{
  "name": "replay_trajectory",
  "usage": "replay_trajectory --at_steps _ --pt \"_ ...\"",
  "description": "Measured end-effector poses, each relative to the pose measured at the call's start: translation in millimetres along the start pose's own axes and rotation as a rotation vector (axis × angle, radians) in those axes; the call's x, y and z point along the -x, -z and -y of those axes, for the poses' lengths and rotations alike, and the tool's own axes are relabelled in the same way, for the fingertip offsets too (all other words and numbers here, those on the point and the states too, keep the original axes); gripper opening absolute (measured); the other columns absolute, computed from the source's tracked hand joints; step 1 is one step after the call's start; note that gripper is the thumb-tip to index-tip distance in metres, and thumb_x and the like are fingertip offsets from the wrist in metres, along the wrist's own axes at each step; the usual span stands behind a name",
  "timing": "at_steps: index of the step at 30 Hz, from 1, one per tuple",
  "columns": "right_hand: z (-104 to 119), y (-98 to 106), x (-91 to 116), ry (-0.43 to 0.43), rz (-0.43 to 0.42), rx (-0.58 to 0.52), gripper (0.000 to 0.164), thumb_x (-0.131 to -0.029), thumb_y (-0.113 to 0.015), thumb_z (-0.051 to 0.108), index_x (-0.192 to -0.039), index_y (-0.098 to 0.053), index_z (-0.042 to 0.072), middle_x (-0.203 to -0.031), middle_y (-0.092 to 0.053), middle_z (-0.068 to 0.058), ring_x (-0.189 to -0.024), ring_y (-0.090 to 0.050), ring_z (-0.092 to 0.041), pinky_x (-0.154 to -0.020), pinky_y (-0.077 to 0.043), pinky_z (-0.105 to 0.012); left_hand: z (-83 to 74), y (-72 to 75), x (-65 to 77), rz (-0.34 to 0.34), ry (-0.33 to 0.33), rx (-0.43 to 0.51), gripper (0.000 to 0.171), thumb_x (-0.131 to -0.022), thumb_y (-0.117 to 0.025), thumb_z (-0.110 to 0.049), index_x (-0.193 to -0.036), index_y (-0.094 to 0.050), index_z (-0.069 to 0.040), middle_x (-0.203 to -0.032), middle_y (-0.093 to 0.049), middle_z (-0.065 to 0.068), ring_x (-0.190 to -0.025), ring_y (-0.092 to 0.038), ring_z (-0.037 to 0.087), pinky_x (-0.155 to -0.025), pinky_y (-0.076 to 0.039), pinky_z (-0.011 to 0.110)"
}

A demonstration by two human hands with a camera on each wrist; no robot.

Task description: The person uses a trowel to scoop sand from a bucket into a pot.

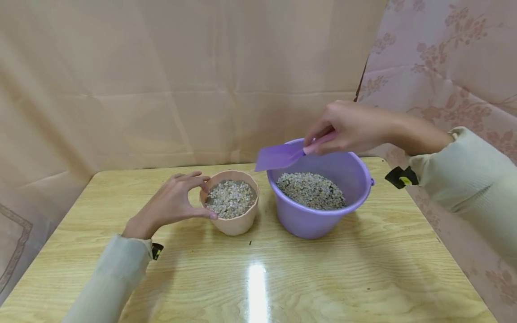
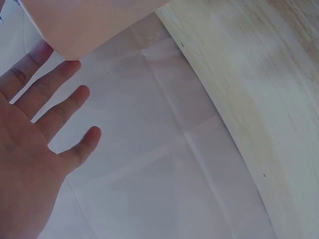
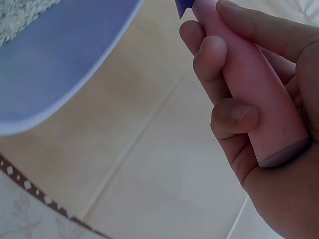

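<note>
A peach flowerpot (image 1: 237, 224) stands on the table, with pale gravel (image 1: 231, 199) inside. My left hand (image 1: 167, 202) is at its left side, thumb on the near rim and a forefinger at the far left rim. In the left wrist view the fingers (image 2: 60, 112) are spread and fairly straight; two touch the pot's wall (image 2: 79, 30). My right hand (image 1: 349, 128) grips the pink handle (image 3: 254, 84) of a small shovel. The shovel's purple blade (image 1: 278, 157) is tilted above the left rim of a purple bucket (image 1: 308, 222), with no gravel visible on it.
More gravel (image 1: 311, 190) lies in the bucket, right of the pot. The wooden table (image 1: 315, 278) has a few dark specks and a bright reflection near the front. A beige curtain (image 1: 181, 80) hangs behind its back edge, and a floral cloth (image 1: 456, 67) hangs at the right.
</note>
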State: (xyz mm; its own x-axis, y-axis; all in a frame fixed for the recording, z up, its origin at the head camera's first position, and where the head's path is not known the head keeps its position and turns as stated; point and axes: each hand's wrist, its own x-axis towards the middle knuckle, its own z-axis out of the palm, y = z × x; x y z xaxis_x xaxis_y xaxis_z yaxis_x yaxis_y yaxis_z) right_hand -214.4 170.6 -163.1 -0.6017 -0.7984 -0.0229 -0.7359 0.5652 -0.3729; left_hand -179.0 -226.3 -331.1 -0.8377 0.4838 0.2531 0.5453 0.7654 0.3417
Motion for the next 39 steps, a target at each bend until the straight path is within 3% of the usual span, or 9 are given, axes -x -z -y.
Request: replay_trajectory --at_steps 6,11,16,21,24,31,39 --pt "-11 9 20 -0.037 -0.003 -0.064 0.013 -0.093 -0.072 0.019 -0.103 -0.078 0.014 -0.091 -0.076 0.007 -0.079 -0.072 -0.004 -0.070 -0.057 -0.024 -1.8 4.4 -6.7 0.024 0.011 -0.001 0.061 -0.063 -0.082 -0.068 -0.095 -0.069 -0.018 -0.132 -0.063 0.011 -0.131 -0.049 0.039 -0.107 -0.032 0.060" --pt "-24 9 33 -0.057 0.000 -0.058 0.014 -0.092 -0.073 0.020 -0.104 -0.078 0.014 -0.090 -0.076 0.007 -0.075 -0.072 -0.006 -0.064 -0.057 -0.025 -9.0 8.4 -17.5 0.023 -0.024 -0.011 0.059 -0.069 -0.080 -0.066 -0.099 -0.072 -0.016 -0.129 -0.065 0.013 -0.129 -0.052 0.038 -0.106 -0.036 0.058" --pt "-35 1 39 -0.092 0.037 -0.049 0.019 -0.091 -0.075 0.023 -0.106 -0.078 0.013 -0.085 -0.075 0.010 -0.062 -0.066 -0.008 -0.055 -0.053 -0.025 -24.4 5.5 -27.3 -0.016 -0.087 -0.042 0.055 -0.082 -0.074 -0.058 -0.110 -0.071 -0.012 -0.125 -0.066 0.013 -0.114 -0.062 0.034 -0.096 -0.047 0.053" --pt "-42 -6 39 -0.099 0.090 -0.021 0.015 -0.091 -0.074 0.017 -0.105 -0.078 0.012 -0.075 -0.071 0.011 -0.056 -0.057 -0.006 -0.050 -0.048 -0.024 -38.1 0.8 -34.4 -0.066 -0.119 -0.015 0.046 -0.090 -0.068 -0.053 -0.115 -0.069 -0.015 -0.123 -0.067 0.007 -0.101 -0.066 0.027 -0.087 -0.052 0.048" --pt "-45 -9 38 -0.101 0.109 -0.008 0.015 -0.090 -0.074 0.011 -0.104 -0.078 0.010 -0.078 -0.072 0.008 -0.059 -0.061 -0.007 -0.053 -0.051 -0.025 -46.2 -0.9 -39.0 -0.089 -0.132 0.007 0.046 -0.091 -0.069 -0.050 -0.121 -0.067 -0.015 -0.129 -0.065 0.006 -0.113 -0.064 0.029 -0.092 -0.050 0.050" --pt "-46 -11 38 -0.139 0.191 -0.020 0.010 -0.087 -0.075 0.007 -0.097 -0.078 0.010 -0.084 -0.075 0.001 -0.063 -0.066 -0.011 -0.056 -0.054 -0.026 -67.7 -5.4 -49.4 -0.111 -0.154 0.034 0.050 -0.092 -0.066 -0.052 -0.128 -0.065 -0.018 -0.135 -0.062 0.003 -0.123 -0.059 0.027 -0.095 -0.049 0.048" --pt "-44 -7 37 -0.211 0.303 0.027 0.009 -0.089 -0.074 0.010 -0.087 -0.079 0.017 -0.077 -0.071 0.005 -0.061 -0.059 -0.008 -0.055 -0.048 -0.023 -87.0 -9.1 -58.5 -0.083 -0.183 0.089 0.056 -0.093 -0.062 -0.055 -0.134 -0.061 -0.017 -0.100 -0.074 -0.010 -0.134 -0.049 0.018 -0.103 -0.045 0.045"
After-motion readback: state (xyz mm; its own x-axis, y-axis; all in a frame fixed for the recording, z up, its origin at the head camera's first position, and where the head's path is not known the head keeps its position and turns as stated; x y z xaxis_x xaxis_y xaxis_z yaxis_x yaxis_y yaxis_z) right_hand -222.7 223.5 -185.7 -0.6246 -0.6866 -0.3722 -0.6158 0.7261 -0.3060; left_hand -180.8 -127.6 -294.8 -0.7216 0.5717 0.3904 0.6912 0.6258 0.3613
